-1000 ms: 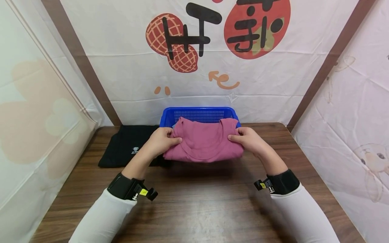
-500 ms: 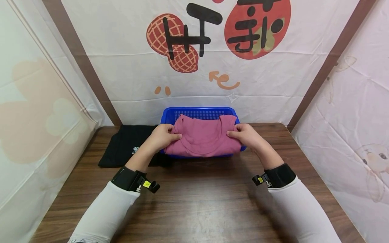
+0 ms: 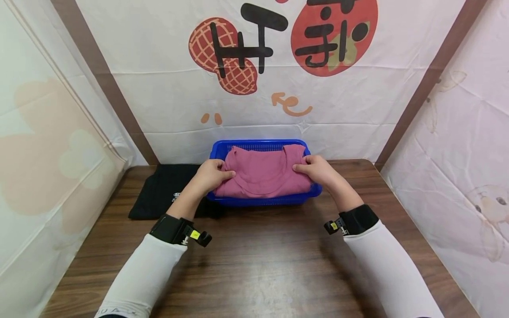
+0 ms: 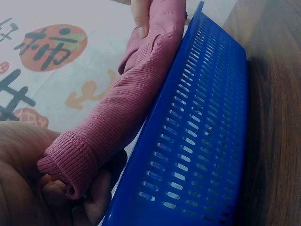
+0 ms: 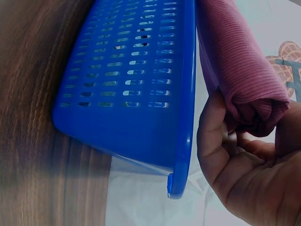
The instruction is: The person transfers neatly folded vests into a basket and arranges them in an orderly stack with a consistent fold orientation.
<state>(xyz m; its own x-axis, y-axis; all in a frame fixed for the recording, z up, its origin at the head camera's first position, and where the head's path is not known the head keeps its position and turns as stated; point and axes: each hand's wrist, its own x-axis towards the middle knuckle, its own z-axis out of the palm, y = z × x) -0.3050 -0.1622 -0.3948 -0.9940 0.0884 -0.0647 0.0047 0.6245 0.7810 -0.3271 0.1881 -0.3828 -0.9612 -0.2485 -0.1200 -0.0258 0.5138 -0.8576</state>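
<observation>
A folded pink ribbed top [image 3: 262, 174], its round neckline upward, spans the opening of a blue plastic basket [image 3: 262, 202]. My left hand [image 3: 212, 176] pinches its left end, thumb on top and fingers beneath. At the other end my right hand [image 3: 318, 170] grips the cloth the same way. In the left wrist view the rolled pink top [image 4: 117, 103] lies along the rim of the slotted basket [image 4: 188, 127]. The right wrist view has my curled fingers [image 5: 214, 136] under the top's end [image 5: 249, 80], just beyond the basket rim [image 5: 186, 94].
A folded black garment [image 3: 159, 194] with a small white print lies on the wooden table [image 3: 254, 260], left of the basket and partly behind my left forearm. A printed white cloth wall [image 3: 171, 101] rises behind the basket, with more cloth at both sides.
Both hands have carried the pink top away from me and lower over the basket. More of the basket's front wall shows now. The black garment has stayed in place.
</observation>
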